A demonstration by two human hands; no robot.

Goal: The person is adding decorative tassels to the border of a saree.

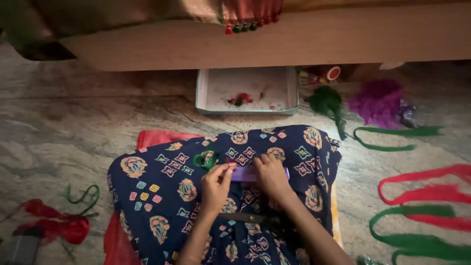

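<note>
Fingers [226,172] of both hands pinch purple card [244,174] between them.

both hands, left hand [216,182] and right hand [270,174], pinch a small purple card [244,173] over the dark patterned cloth [162,186].

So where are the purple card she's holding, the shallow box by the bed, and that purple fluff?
purple card [244,174], head view, on the strip showing between the hands.
shallow box [198,93], head view, on its left wall.
purple fluff [378,104], head view, on the middle of the heap.
</note>
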